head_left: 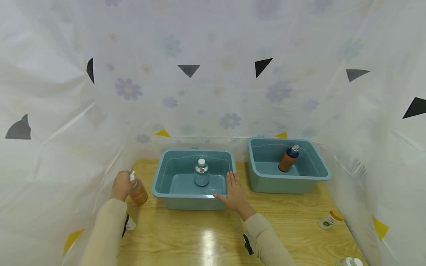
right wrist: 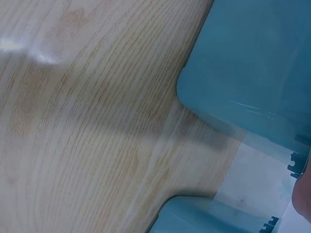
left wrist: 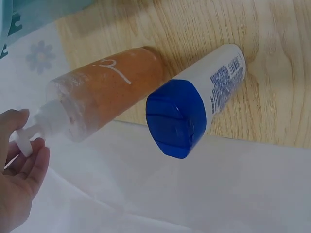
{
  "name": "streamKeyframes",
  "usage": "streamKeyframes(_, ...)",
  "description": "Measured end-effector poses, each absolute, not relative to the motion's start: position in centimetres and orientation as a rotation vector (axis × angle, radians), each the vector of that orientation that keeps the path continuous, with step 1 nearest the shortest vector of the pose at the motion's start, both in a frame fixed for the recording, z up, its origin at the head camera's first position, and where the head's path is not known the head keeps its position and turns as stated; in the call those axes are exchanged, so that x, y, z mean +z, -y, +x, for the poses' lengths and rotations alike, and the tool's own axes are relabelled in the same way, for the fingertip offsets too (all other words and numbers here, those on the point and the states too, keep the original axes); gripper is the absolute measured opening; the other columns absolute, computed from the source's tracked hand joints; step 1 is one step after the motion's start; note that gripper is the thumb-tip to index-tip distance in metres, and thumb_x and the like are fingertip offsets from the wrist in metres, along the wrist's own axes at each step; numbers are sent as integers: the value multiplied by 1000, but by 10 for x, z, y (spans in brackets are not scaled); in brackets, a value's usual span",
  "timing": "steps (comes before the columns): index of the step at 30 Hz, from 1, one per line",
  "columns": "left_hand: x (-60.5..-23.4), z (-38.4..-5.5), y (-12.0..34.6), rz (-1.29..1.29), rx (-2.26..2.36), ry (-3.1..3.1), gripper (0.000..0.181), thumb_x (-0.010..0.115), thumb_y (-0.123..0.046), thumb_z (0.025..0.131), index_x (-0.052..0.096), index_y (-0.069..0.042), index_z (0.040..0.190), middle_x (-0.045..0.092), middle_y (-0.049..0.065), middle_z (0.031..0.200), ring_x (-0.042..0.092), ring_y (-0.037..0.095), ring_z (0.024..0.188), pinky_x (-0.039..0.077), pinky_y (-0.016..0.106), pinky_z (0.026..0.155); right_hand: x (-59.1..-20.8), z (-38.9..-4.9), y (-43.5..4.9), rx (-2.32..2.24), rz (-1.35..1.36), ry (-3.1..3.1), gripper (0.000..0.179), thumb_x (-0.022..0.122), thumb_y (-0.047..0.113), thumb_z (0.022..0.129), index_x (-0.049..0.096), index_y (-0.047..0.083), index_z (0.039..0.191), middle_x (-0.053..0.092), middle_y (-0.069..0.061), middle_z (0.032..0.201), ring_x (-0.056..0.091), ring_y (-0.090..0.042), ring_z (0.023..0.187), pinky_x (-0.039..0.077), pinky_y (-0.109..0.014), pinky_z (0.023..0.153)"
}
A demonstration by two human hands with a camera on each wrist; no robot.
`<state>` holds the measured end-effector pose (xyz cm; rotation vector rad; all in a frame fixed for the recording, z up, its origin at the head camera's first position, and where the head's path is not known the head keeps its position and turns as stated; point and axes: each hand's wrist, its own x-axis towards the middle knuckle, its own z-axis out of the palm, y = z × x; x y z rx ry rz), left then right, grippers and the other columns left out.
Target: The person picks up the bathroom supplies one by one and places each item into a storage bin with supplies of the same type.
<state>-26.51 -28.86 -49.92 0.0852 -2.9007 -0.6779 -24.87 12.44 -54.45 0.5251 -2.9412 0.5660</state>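
Note:
At the table's left edge my left hand [head_left: 121,183] grips the white pump head of a clear pump bottle [head_left: 139,192] of orange liquid. In the left wrist view the fingers and thumb of the left hand [left wrist: 22,170] curl about the nozzle, and the pump bottle [left wrist: 109,90] stands on the wood. My right hand [head_left: 237,195] rests on the right rim of a teal bin [head_left: 196,203], fingers straight. Inside that bin stands a grey bottle [head_left: 201,173] with a white cap. Only a fingertip [right wrist: 303,194] shows in the right wrist view.
Close to the pump bottle stands a white bottle with a blue cap [left wrist: 176,119]. A second teal bin [head_left: 279,184] at the right holds an orange-brown pump bottle [head_left: 287,162]. An orange-capped bottle [head_left: 330,219] and white caps [head_left: 352,262] are along the right edge.

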Motion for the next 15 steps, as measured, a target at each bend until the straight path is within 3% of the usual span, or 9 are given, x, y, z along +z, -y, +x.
streamKeyframes(5, -495, -263, 290, 30, -689, 2905, 25, 63, 0, 73, 56, 20, 86, 55, 31, 79, 54, 41, 75, 46, 53, 74, -543, -250, -127, 558, 528, 2944, 101, 51, 62, 83, 18, -12, 143, 17, -30, 150, 11, -41, 142, 19, -50, 114)
streamKeyframes(15, -494, -259, 293, -7, -663, 2963, 21, 66, -1, 74, 56, 16, 80, 55, 27, 75, 53, 35, 72, 46, 50, 70, -545, -248, -126, 537, 526, 2941, 98, 56, 57, 83, 20, -12, 142, 20, -30, 149, 13, -42, 141, 20, -50, 114)
